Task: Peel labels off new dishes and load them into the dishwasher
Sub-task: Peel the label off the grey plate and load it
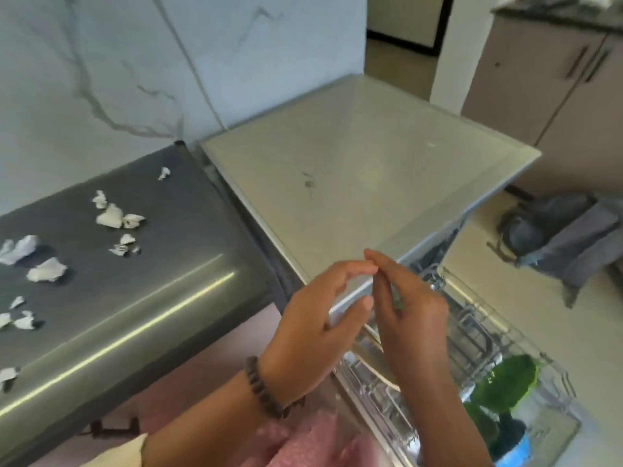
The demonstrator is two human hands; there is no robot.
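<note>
- My left hand point(313, 318) was raised above the front corner of the dishwasher top point(354, 170), fingers curved, with thumb and fingertips facing the right hand.
- My right hand point(411, 308) met it fingertip to fingertip; its fingers were bent inward, and a small green speck showed at the palm side.
- I could not tell whether either hand pinched a label scrap; motion blur hid anything between the fingertips.
- A dark beaded bracelet point(261, 387) sat on my left wrist.
- The dishwasher rack point(472, 335) was pulled out below and to the right of my hands, its wire tines visible.
- A green dish point(505, 382) stood tilted in the near right part of that rack.
- A second dark green piece with a blue patch point(509, 443) lay lower in the same rack; its form was unclear.
- Torn white label scraps point(116, 215) lay scattered over the grey metal surface point(151, 298) to the left, well apart from my hands.
- One small scrap point(164, 172) rested alone near the back corner of that surface.
- The grey surface stood just beside the dishwasher top, with a narrow gap between them.
- A white marbled wall point(135, 62) rose behind both.
- Grey cloth point(573, 237) lay on the floor at the right, near the cupboard doors point(556, 79).
</note>
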